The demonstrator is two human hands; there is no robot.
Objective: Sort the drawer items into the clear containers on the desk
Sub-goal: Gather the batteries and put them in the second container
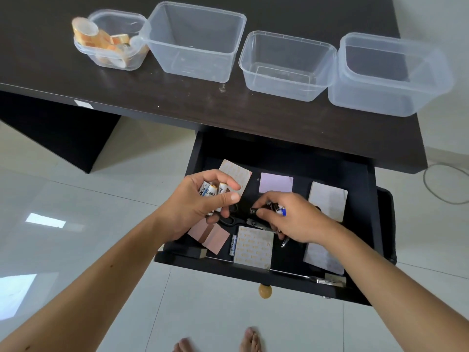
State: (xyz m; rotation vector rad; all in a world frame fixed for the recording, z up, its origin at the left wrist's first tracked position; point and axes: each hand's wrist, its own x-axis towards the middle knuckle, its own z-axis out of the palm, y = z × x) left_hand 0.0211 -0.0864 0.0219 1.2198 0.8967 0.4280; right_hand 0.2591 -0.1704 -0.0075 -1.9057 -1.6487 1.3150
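- The tape container (114,50) sits on the desk (177,102) at about 10 o'clock, holding orange-patterned tape rolls (87,30), one of which pokes above its rim.
- Just beside it, toward 11 o'clock, stands the large clear container (195,44); it touches the tape container's corner.
- The left hand (198,201) hovers over the left part of the open drawer (279,275), fingers curled round several white batteries (213,190).
- Under that hand lie pink sticky notes (212,237) at the drawer's 8 o'clock, and black scissors (233,221) near the middle.
- One loose battery (233,244) lies between the pink notes and a patterned pad (253,247) at the drawer's 6 o'clock.
- At 12 o'clock on the desk is the low clear container (286,67).
- A lilac note pad (275,182) lies toward the drawer's back.
- The right hand (291,217) is down in the drawer's centre, fingertips pinching a small dark object I cannot identify; pens (280,210) are bundled in its grip.
- At 1 o'clock stands the right clear container (390,80), touching the low one.
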